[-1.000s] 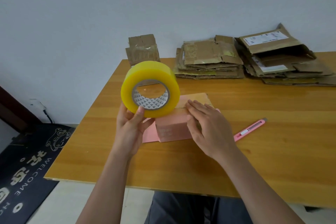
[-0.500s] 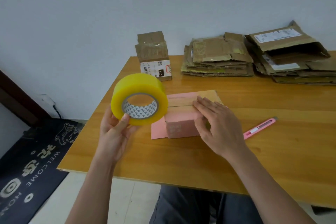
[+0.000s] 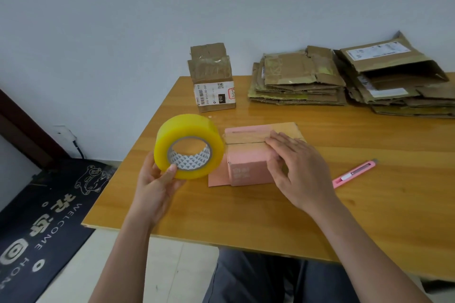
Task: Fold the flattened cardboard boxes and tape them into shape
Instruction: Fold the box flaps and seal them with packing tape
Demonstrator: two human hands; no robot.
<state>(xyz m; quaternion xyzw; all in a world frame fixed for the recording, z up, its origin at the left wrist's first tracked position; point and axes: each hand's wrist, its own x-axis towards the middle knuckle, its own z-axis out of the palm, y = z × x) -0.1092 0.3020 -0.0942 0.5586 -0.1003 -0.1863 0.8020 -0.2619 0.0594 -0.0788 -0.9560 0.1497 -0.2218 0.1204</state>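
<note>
A small pink cardboard box [image 3: 248, 162] stands on the wooden table [image 3: 369, 216], its top flaps folded shut and a pink flap lying flat at its left. My right hand [image 3: 293, 170] rests palm-down on the box's top and right side, fingers pressing on the flap seam. My left hand [image 3: 157, 187] holds a large yellow tape roll [image 3: 188, 146] upright in the air just left of the box, thumb on the roll's front rim. A tape strip between roll and box is too faint to tell.
A pink utility knife [image 3: 354, 172] lies right of the box. A taped brown box [image 3: 213, 80] stands at the back. Two piles of flattened cardboard [image 3: 298, 79] [image 3: 398, 79] lie at the back right. A dark welcome mat [image 3: 41, 219] covers the floor left.
My left hand has carried the tape roll down and to the left, off the box's top. My right hand has stayed on the box.
</note>
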